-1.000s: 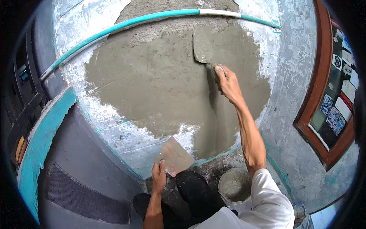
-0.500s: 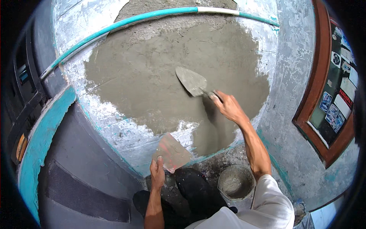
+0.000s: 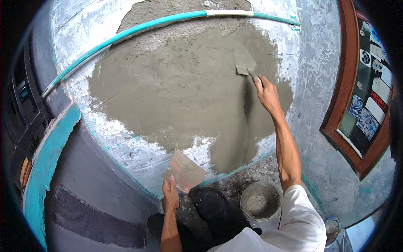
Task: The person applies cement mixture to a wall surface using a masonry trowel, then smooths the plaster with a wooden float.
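My right hand is closed round the handle of a pointed trowel. The trowel's mortar-coated blade lies against or very close to the wet grey mortar spread on the wall, towards the patch's upper right. Down at the lower left, my left hand grips a flat, roughly square board by its edge, thumb on top. Reddish marks and grey smears show on the board's face. It is held just in front of the wall's lower edge, below the mortar.
A bucket with grey mortar stands on the floor by my right arm. A turquoise and white pipe crosses the wall above the patch. On the right is a brown-framed window; on the left, a turquoise-edged ledge.
My right hand has carried the trowel up and to the right across the mortar, its blade turning to point more upward. My left hand still holds the board in nearly the same place.
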Motion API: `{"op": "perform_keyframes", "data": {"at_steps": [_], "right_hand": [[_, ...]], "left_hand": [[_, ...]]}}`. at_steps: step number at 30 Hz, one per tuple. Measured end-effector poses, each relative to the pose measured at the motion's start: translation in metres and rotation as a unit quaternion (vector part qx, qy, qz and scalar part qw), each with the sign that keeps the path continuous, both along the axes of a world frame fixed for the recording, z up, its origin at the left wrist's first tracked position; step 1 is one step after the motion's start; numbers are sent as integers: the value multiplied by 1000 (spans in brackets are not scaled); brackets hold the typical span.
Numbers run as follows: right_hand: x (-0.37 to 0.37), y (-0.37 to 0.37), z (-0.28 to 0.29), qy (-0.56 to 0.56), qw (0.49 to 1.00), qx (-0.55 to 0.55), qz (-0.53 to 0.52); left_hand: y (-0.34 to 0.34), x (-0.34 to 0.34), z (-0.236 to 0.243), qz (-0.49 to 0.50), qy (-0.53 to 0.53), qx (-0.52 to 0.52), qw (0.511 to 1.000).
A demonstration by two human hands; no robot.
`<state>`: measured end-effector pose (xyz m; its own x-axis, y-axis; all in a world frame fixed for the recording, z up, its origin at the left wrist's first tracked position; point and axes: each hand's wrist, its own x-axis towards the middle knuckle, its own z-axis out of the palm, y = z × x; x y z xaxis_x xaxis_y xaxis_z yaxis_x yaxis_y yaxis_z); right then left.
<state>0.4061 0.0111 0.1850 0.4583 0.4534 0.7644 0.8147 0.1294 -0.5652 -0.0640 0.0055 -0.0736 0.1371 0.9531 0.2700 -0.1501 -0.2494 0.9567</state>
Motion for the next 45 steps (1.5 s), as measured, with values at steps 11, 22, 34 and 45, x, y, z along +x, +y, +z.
{"op": "perform_keyframes", "data": {"at_steps": [11,22,34,45], "right_hand": [[-11,4,10,43,997,10,69],[-46,12,-18,157,979,9,127],[-70,-19,-76,89,983,-34,155],[-111,4,-113,-59,980,-111,154]], "left_hand": [[5,5,-7,14,-13,-3,1000],[7,-2,-6,13,-66,-24,997],[3,-12,10,37,-130,-60,989],[15,-12,10,82,-199,-62,975]]}}
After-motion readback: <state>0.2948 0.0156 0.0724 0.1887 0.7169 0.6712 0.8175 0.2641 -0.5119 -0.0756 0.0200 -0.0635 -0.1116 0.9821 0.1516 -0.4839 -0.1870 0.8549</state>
